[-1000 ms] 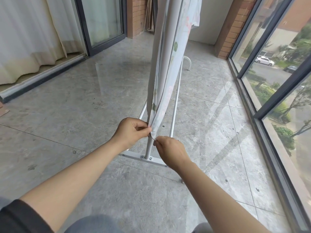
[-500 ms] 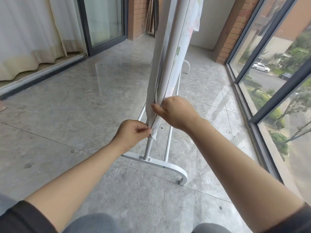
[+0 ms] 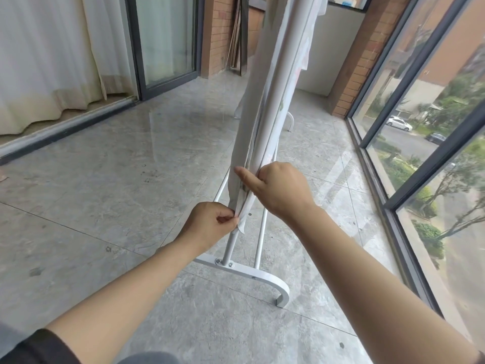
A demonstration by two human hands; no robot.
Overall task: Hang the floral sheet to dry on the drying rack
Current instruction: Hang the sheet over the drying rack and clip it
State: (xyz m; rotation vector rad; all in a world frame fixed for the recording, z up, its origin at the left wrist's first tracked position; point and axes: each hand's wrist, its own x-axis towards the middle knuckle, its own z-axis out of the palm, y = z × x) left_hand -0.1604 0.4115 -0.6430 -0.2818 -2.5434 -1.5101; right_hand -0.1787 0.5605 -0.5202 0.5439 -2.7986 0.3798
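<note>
On a glazed balcony, I hold the floral sheet [image 3: 265, 106], which hangs draped over the white drying rack [image 3: 258, 275], its lower end close above the rack's foot. My left hand [image 3: 210, 224] pinches the sheet's bottom corner. My right hand [image 3: 282, 190], just above, grips the hanging edges between thumb and curled fingers. Grey floor tiles [image 3: 110, 179] lie beneath.
</note>
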